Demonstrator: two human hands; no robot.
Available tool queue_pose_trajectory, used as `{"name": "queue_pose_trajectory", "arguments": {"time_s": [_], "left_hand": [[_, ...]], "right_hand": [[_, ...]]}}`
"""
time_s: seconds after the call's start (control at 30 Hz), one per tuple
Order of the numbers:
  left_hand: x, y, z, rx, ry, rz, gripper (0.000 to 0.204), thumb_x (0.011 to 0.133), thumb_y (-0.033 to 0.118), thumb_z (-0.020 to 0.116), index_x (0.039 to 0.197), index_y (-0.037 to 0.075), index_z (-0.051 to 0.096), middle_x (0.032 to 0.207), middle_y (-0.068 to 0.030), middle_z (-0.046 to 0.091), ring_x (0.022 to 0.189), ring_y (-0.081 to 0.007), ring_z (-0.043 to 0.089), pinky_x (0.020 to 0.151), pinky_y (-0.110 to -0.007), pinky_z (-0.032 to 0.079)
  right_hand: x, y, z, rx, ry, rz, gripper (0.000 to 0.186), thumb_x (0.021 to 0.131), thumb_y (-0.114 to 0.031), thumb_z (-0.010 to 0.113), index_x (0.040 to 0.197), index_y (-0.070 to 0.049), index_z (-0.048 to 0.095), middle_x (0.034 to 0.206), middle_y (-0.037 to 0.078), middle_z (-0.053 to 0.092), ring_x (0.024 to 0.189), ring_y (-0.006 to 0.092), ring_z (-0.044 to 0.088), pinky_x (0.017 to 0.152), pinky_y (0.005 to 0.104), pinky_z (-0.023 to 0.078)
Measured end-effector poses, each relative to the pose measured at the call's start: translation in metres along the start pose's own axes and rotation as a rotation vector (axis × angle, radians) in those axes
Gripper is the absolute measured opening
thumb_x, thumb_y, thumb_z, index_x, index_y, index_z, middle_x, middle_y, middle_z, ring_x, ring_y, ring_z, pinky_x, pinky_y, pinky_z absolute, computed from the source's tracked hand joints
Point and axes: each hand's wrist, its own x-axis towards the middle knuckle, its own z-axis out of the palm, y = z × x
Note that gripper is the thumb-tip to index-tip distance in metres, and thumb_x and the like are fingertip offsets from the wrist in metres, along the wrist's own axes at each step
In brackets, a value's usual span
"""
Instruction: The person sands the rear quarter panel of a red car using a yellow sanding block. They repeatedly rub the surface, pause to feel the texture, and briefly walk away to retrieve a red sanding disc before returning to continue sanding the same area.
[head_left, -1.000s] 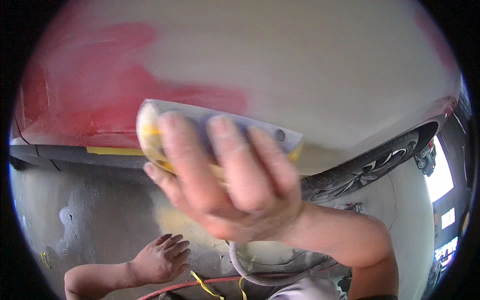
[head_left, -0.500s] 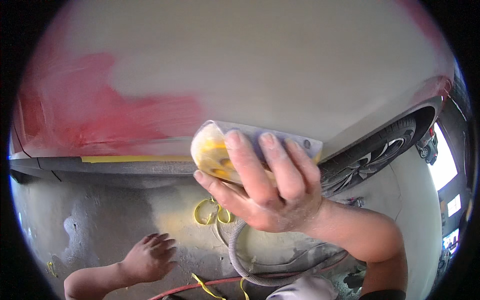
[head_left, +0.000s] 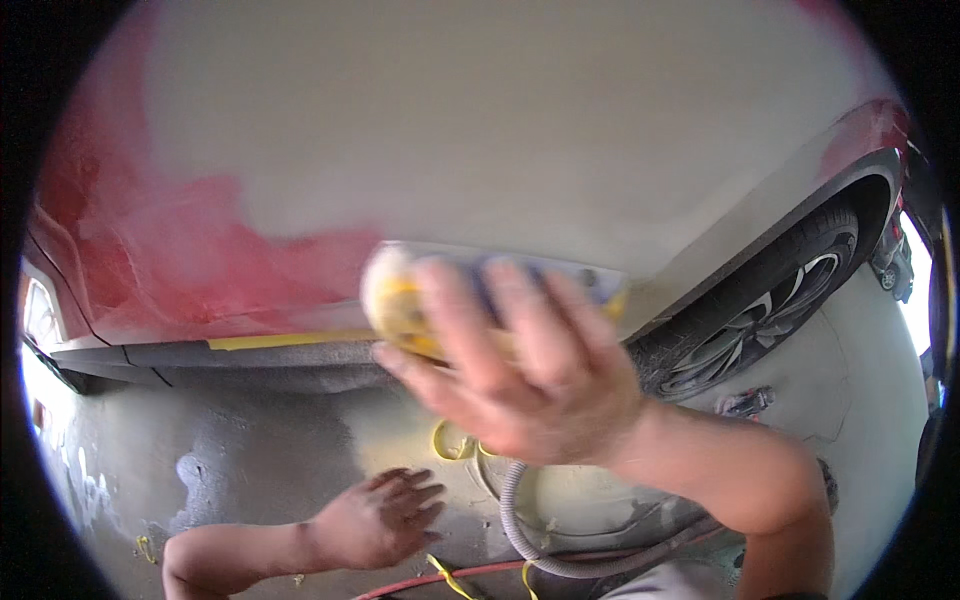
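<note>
My right hand [head_left: 545,385] grips a yellow sanding block [head_left: 398,300] with a pale sheet along its upper side. Thumb and fingers spread over its near face, slightly blurred. The block is held against or just in front of the lower part of a car body panel [head_left: 500,130]; contact is hidden. The panel is mostly dull grey-beige, with a scuffed red area [head_left: 200,250] at left. Lower left, my left hand [head_left: 385,520] hangs over the floor, fingers loosely apart, holding nothing.
A strip of yellow tape [head_left: 285,341] runs along the panel's bottom edge, above the dark sill. At right is the car's wheel [head_left: 775,310]. On the floor lie a grey corrugated hose [head_left: 515,520], a red hose [head_left: 480,570], yellow tape scraps [head_left: 450,578] and a dark object [head_left: 745,402].
My right hand has slid the sanding block leftward along the panel. My left hand has shifted right and stays open. The whole view has shifted, showing more of the wheel.
</note>
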Motion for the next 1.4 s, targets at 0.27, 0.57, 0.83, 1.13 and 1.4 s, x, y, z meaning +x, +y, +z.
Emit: {"name": "queue_pose_trajectory", "arguments": {"time_s": [0.27, 0.57, 0.83, 1.13, 1.4], "left_hand": [[0.025, 0.013, 0.002, -0.116, 0.138, 0.033, 0.040, 0.086, 0.029, 0.078, 0.112, 0.001, 0.067, 0.126, -0.0144, 0.065, 0.121, -0.0322, 0.063, 0.099, -0.044, 0.054], [0.169, 0.058, -0.021, -0.335, 0.590, 0.182, 0.036, 0.087, 0.017, 0.073, 0.113, -0.003, 0.062, 0.116, -0.0175, 0.065, 0.104, -0.0351, 0.065, 0.088, -0.044, 0.055], [0.167, 0.006, -0.009, 0.686, 0.661, 0.146, 0.042, 0.085, 0.034, 0.075, 0.116, 0.007, 0.072, 0.134, -0.0204, 0.063, 0.132, -0.0440, 0.055, 0.108, -0.056, 0.046], [0.147, -0.020, -0.046, 0.940, 0.645, -0.344, 0.101, 0.089, 0.062, 0.063, 0.146, -0.015, 0.032, 0.154, -0.0413, 0.027, 0.146, -0.0605, 0.022, 0.117, -0.069, 0.021], [0.201, -0.013, -0.040, 0.930, 0.772, -0.293, 0.096, 0.088, 0.064, 0.063, 0.140, -0.014, 0.042, 0.155, -0.0406, 0.027, 0.146, -0.0595, 0.022, 0.117, -0.067, 0.021]], "right_hand": [[-0.133, 0.098, -0.124, -0.237, -0.379, -0.023, 0.032, 0.093, -0.034, 0.073, 0.125, -0.035, 0.068, 0.136, 0.026, 0.048, 0.122, 0.0430, 0.047, 0.094, 0.0466, 0.051], [-0.079, 0.085, -0.133, 0.158, -0.162, 0.190, 0.061, 0.104, -0.047, 0.041, 0.152, -0.013, 0.024, 0.147, 0.045, 0.027, 0.132, 0.0575, 0.041, 0.103, 0.0615, 0.047], [-0.085, 0.121, -0.143, 0.215, -0.222, 0.291, 0.071, 0.101, -0.036, 0.047, 0.154, 0.000, 0.018, 0.153, 0.042, 0.023, 0.139, 0.0549, 0.037, 0.112, 0.0589, 0.040], [-0.098, 0.050, -0.119, 0.644, -0.478, 0.318, 0.046, 0.088, -0.035, 0.069, 0.129, -0.016, 0.059, 0.142, 0.025, 0.047, 0.115, 0.0349, 0.054, 0.094, 0.0478, 0.046], [-0.144, -0.030, -0.112, 1.013, -1.190, 0.008, 0.039, 0.088, -0.025, 0.060, 0.124, -0.011, 0.065, 0.126, 0.022, 0.059, 0.118, 0.0382, 0.056, 0.098, 0.0515, 0.046]]}}
